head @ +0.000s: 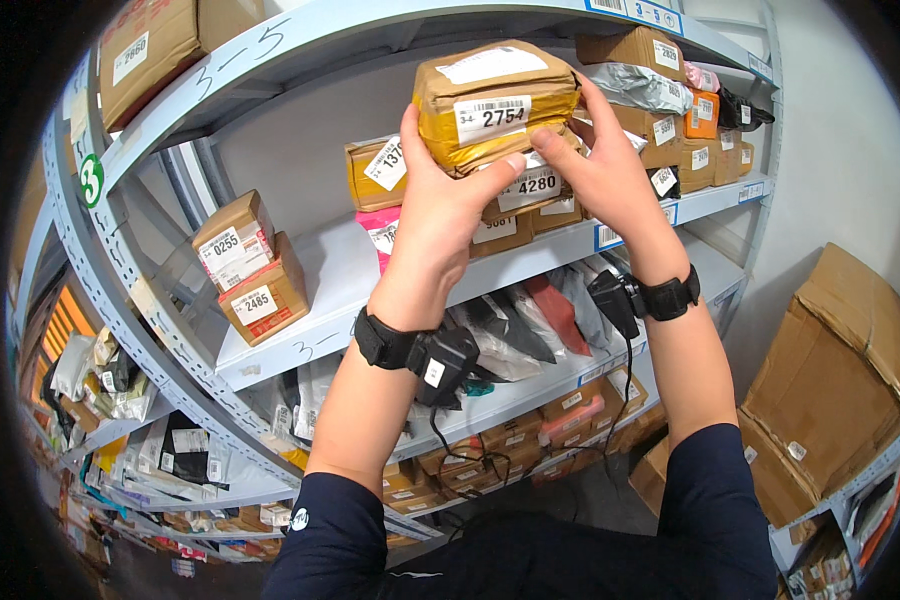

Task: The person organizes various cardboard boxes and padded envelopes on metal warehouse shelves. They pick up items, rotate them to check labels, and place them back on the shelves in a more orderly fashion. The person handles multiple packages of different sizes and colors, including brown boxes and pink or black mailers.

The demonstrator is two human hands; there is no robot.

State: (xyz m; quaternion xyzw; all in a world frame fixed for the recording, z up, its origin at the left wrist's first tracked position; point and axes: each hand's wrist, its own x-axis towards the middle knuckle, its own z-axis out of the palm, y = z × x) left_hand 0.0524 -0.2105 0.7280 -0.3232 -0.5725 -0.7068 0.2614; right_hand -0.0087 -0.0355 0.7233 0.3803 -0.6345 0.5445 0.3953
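Both hands are on a small cardboard parcel wrapped in yellow tape [439,124], at the middle shelf of a metal rack. My left hand [446,195] grips its left side, thumb along the lower front. From the right, my right hand [607,169] closes on it, thumb near the front lower edge. Directly beneath is another labelled cardboard box [532,187], partly covered by the thumbs; whether it is gripped too, I cannot tell. A yellow-taped box [364,176] and a pink parcel [375,232] sit left of the stack, partly behind my left hand.
Two small stacked cartons [262,296] stand on the shelf's left part. Boxes and plastic mailers [641,86] are piled at its right end. Bagged parcels [521,319] line the shelf below. A large cardboard box [832,375] stands at right. Black cables [487,457] hang from my wrist-worn devices.
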